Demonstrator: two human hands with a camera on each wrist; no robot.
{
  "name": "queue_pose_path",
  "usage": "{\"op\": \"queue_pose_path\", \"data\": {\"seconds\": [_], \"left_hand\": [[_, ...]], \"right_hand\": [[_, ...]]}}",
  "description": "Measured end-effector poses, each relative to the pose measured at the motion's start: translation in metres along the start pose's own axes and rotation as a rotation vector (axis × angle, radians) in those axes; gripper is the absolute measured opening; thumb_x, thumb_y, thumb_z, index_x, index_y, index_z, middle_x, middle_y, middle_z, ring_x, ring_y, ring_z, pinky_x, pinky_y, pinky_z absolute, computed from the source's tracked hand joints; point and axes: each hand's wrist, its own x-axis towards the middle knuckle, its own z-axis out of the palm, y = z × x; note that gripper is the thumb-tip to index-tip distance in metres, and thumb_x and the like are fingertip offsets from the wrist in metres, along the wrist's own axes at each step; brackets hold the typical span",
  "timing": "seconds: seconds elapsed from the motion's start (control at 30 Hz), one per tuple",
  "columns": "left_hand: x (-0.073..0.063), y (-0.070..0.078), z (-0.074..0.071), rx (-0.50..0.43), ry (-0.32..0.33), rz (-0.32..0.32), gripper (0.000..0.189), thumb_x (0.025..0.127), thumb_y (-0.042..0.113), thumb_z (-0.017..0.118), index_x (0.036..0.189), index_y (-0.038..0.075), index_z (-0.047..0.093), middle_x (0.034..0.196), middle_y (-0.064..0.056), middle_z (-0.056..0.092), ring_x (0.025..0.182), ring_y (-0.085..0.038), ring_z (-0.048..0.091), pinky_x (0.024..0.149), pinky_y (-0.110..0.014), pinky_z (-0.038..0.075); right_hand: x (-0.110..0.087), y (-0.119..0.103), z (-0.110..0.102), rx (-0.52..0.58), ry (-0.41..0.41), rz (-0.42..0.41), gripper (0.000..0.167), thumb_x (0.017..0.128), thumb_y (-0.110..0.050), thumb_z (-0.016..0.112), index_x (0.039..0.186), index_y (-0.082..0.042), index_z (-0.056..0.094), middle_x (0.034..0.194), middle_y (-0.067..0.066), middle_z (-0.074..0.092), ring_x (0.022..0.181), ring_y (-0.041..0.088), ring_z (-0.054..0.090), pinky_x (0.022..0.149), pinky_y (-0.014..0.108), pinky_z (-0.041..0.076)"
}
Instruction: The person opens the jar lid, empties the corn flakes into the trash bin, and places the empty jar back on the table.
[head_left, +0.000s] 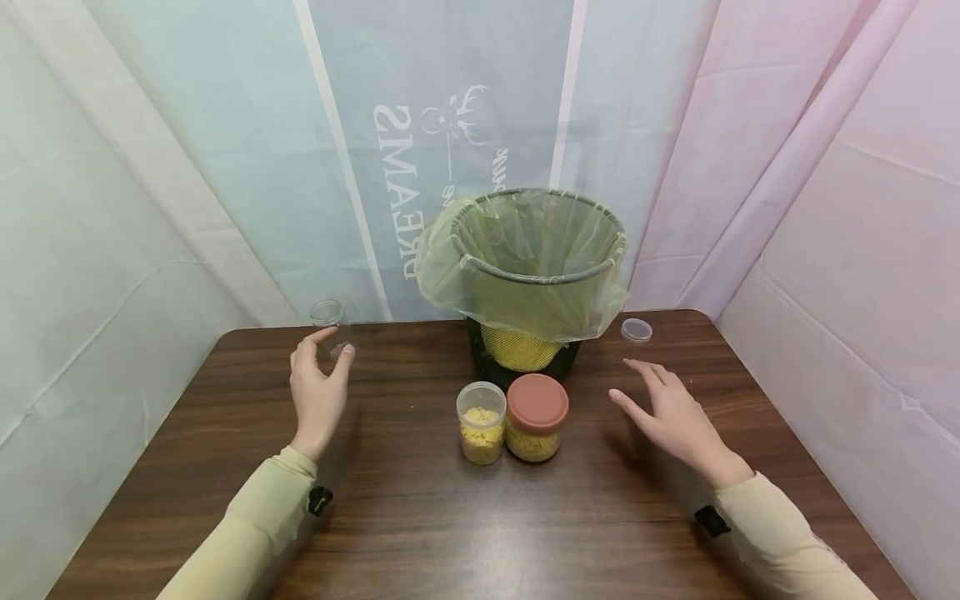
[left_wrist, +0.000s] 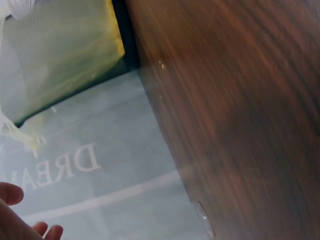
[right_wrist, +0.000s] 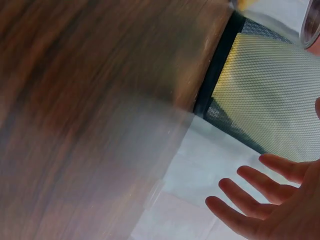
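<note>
My left hand (head_left: 318, 400) hovers at the back left, its thumb and fingers spread apart. Just beyond it stands a clear, uncapped jar (head_left: 327, 314), partly covered by the fingers; the head view shows no grip on it. On the right, my right hand (head_left: 678, 421) is held over the table with fingers extended and nothing in it. Beyond that hand lies a clear round lid (head_left: 637, 331). Two containers stand side by side between the hands: a clear, lidless jar with yellow bits (head_left: 482, 429) and a jar with a reddish-brown lid (head_left: 537, 408), also holding yellow bits.
A dark mesh bin (head_left: 480, 354) stands at the table's back edge, behind the two filled jars. Its translucent yellow-green liner bag (head_left: 540, 304) folds over the rim. The dark wooden table (head_left: 420, 533) is bordered by pale fabric curtains (head_left: 247, 150).
</note>
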Motion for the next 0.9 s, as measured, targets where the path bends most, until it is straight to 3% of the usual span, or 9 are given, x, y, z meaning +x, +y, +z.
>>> {"op": "queue_pose_path", "data": {"seconds": [0.3,0.67,0.9], "left_hand": [[-0.014,0.011,0.010,0.079,-0.078,0.161,0.032,0.092,0.023,0.061,0.120,0.007,0.060,0.118,-0.014,0.059,0.109,-0.030,0.047,0.087,-0.045,0.038],[-0.027,0.030,0.021,0.133,-0.168,0.266,0.036,0.089,0.022,0.064,0.120,0.004,0.060,0.126,-0.013,0.058,0.119,-0.030,0.046,0.098,-0.047,0.036],[-0.037,0.042,0.027,0.139,-0.241,0.274,0.040,0.089,0.026,0.065,0.123,0.007,0.059,0.129,-0.012,0.056,0.119,-0.028,0.046,0.098,-0.046,0.037]], "right_hand": [[-0.005,-0.016,0.002,-0.005,0.002,-0.044,0.063,0.090,-0.051,0.057,0.138,-0.012,0.046,0.133,0.012,0.050,0.122,0.036,0.046,0.086,0.060,0.043],[-0.007,-0.037,0.007,-0.003,0.019,-0.131,0.061,0.085,-0.052,0.064,0.135,-0.020,0.049,0.130,0.003,0.054,0.119,0.028,0.050,0.084,0.055,0.047],[-0.006,-0.050,0.011,0.005,0.016,-0.175,0.066,0.082,-0.053,0.066,0.136,-0.020,0.048,0.130,0.002,0.054,0.119,0.026,0.051,0.082,0.053,0.049]]}}
